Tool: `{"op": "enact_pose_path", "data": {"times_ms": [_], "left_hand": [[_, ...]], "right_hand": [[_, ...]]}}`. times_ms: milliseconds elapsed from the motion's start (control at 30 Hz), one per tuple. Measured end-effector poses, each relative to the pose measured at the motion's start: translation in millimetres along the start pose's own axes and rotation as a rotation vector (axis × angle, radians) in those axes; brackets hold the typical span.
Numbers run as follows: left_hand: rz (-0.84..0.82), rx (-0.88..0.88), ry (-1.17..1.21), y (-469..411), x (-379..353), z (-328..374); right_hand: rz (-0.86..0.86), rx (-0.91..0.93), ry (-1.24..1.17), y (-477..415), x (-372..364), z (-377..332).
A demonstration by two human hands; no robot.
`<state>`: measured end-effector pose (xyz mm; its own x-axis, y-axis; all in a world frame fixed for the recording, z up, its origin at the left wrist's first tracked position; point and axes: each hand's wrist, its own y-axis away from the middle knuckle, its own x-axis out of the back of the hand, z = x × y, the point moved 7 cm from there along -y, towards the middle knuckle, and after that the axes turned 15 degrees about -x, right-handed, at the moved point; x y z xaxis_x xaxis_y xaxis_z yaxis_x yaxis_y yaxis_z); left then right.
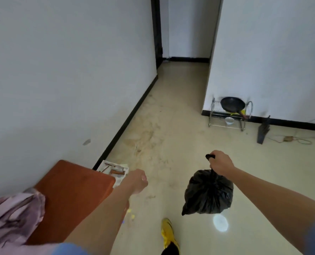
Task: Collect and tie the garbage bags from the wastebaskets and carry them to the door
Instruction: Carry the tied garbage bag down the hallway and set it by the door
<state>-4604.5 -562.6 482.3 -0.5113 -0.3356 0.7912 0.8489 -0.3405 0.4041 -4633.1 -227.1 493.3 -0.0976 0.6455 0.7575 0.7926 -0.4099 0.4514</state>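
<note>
A tied black garbage bag (208, 194) hangs above the floor at lower centre right. My right hand (220, 163) is shut on its knotted neck, with the end of the knot poking out above my fingers. My left hand (135, 181) is a loose fist with nothing in it, held out beside the corner of a reddish-brown table. No wastebasket is in view.
The reddish-brown table (70, 196) stands at lower left with pink cloth (11, 214) on it. A white tray of sticks (114, 171) lies by the wall. A corridor (184, 74) opens ahead. A dish rack with a black pan (230, 111) stands at right, cables beyond.
</note>
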Motion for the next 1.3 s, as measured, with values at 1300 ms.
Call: {"op": "enact_pose_path", "data": {"times_ms": [1300], "left_hand": [[0.051,0.125,0.141,-1063,548,-76]], "right_hand": [[-0.034,-0.243,-0.359,-1027,198,-599]]}}
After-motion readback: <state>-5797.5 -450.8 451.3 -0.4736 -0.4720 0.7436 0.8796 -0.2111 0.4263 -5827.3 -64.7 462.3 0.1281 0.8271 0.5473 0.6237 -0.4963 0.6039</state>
